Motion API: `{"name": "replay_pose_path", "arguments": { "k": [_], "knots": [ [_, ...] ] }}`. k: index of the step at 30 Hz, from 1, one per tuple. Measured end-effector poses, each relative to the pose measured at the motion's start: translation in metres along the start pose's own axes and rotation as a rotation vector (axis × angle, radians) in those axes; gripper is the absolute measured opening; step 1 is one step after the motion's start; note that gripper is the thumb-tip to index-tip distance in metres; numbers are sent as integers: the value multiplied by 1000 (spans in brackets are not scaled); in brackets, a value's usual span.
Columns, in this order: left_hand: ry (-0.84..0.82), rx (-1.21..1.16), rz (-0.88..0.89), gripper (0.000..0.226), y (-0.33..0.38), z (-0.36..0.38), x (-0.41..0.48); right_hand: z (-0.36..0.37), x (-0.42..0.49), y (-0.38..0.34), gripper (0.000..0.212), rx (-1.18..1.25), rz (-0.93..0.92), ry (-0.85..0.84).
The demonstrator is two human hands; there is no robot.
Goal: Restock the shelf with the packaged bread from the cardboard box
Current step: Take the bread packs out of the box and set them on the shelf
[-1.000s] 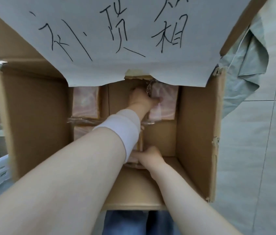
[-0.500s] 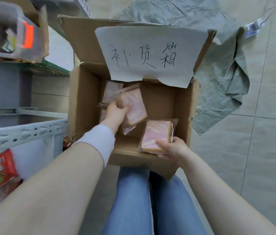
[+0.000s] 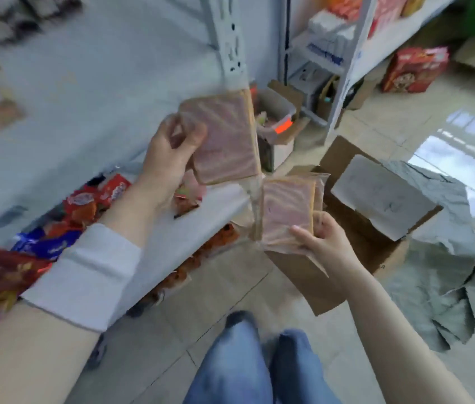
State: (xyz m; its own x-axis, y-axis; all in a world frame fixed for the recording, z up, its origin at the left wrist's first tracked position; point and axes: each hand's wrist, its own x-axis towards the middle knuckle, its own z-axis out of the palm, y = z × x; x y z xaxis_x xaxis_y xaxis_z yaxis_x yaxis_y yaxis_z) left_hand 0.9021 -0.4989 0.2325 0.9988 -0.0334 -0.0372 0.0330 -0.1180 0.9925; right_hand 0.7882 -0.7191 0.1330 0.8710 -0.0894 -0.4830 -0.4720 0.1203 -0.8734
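My left hand grips a clear-wrapped pack of pinkish sliced bread, held up in front of the white shelf. Lower and to the right, my right hand grips a second bread pack by its bottom edge. Behind that pack the open cardboard box stands on the floor, a white paper label on its flap. The box's inside is hidden from here.
Red and blue snack packets lie along the shelf's lower left. A perforated shelf upright rises ahead. A grey sack lies right of the box. More shelving, small boxes and a red carton stand farther back. My legs are below.
Both hands lifted a bread pack out of the box and swung left toward the shelf. The view turned from the box to the shelf.
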Motion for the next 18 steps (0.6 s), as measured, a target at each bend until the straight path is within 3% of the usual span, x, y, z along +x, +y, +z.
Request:
{"name": "replay_pose_path", "arguments": {
  "k": [4,9,14,18],
  "knots": [
    [236,-99,148,12,81,-117,-48,99,-26,-70,29,-78,-197,-187],
    [604,-71,212,12,104,-274,-116,236,-63,-108,23,-205,-310,-444],
    [825,27,84,22,72,-422,-185,374,-97,-108,23,-255,-294,-635],
    [960,13,-24,16,47,-499,-195,471,-96,-98,33,-338,-345,-621]
  ]
}}
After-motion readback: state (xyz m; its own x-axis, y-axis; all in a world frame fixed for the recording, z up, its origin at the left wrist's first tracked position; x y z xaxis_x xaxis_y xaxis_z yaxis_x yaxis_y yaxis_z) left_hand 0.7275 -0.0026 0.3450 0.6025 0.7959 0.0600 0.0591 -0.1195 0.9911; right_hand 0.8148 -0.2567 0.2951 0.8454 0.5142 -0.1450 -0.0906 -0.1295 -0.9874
